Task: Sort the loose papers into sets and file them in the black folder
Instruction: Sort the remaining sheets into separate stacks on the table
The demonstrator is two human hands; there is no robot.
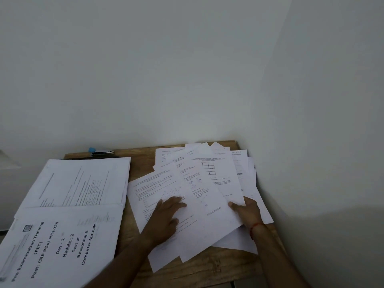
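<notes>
Loose papers [207, 183]: a fanned, overlapping heap of printed white sheets on the right half of the table, reaching from its far edge by the wall to near its front edge; the sheets lie at differing angles, and some overhang the right side.
Top sheet [214, 179]: it lies uppermost in the heap, tilted, with a small printed grid near its upper part; its lower right corner is in the right hand.
Right hand [247, 210]: it is at the right edge of the heap, thumb laid on the top sheet's corner; the fingers go under the paper and cannot be seen, so the grip reads as a pinch on that corner.
Left hand [166, 213]: it rests palm down on the left part of the heap, fingers straight and loosely spread, pressing flat on the paper and curling round nothing.
Red thread [255, 226]: it is tied round the right wrist.
Back stack [83, 179]: a squared pile of printed pages on the left half of the table, apart from the heap.
Front booklet [62, 246]: it lies just before the back stack and overlaps its near edge; the cover reads "Pre Examination Training (PET)".
Dark edge [89, 157]: a thin black strip under the back stack's far rim; whether it is the folder cannot be told.
Stapler [101, 151]: it lies at the table's far edge, behind the back stack.
Table [207, 271]: wooden, set into a corner of pale walls.
</notes>
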